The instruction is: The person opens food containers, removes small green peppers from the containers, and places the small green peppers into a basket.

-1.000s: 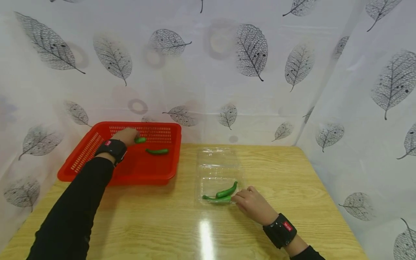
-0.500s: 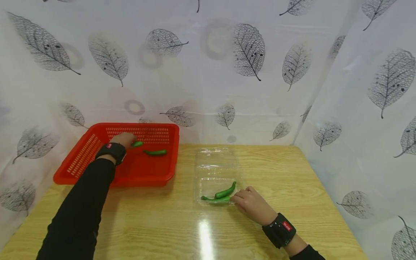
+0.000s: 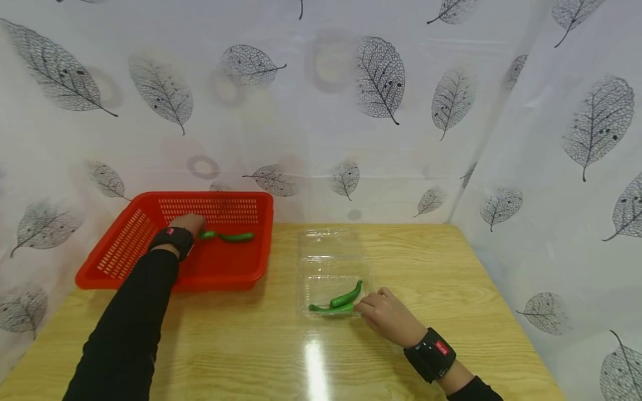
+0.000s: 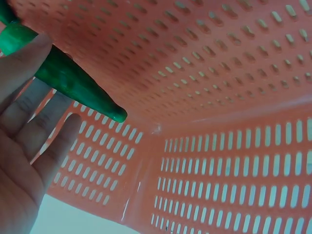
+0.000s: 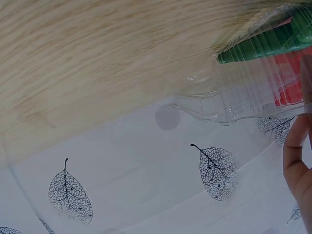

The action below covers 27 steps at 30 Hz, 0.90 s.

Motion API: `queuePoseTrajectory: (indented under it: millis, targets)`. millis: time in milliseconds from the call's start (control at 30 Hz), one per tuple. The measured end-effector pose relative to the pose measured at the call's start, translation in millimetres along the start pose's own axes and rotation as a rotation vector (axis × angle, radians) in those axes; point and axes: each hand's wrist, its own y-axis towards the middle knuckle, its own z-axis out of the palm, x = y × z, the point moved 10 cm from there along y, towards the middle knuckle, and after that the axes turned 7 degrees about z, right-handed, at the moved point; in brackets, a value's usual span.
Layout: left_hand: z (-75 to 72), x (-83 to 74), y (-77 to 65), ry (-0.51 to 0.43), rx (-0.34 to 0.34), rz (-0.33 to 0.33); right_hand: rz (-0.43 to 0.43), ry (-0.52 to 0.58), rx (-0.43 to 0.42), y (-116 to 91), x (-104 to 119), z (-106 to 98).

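Note:
My left hand is down inside the red plastic basket on the left. Between thumb and fingers it pinches a green chili pepper, whose pointed end sticks out in the left wrist view. Beside it another green chili pepper lies on the basket floor. My right hand grips the near right corner of a clear plastic clamshell box with curled fingers. Two green chili peppers, one curved and one straighter, lie in its near half; the right fingertips cover the straighter one's end.
The wooden table ends at a white curtain with printed leaves behind and to the right. The box's lid lies folded back toward the curtain. Slotted walls surround the left hand.
My left hand has lowered slightly with its pepper, bringing it level with the pepper on the basket floor. The right hand stays at the box corner. The head view has shifted a little.

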Motion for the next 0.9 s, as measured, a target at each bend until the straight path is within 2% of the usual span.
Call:
queuePoseTrajectory:
  millis: [267, 500, 600, 900]
  targets:
    - [-2.5, -10.3, -2.3, -0.007, 0.017, -0.001, -0.003, -0.002, -0.005, -0.1, -0.3, -0.8]
    - [4.5, -6.8, 0.2, 0.001, 0.035, -0.009, 0.0, -0.005, -0.001, 0.5, -0.2, -1.3]
    - [4.9, -5.9, -1.6, -0.014, 0.046, -0.032, -0.001, -0.005, -0.004, 0.8, 0.4, -1.2]
    - [3.7, -8.0, -3.7, -0.034, 0.077, -0.045, 0.016, 0.003, 0.019, 0.9, -1.2, -0.3]
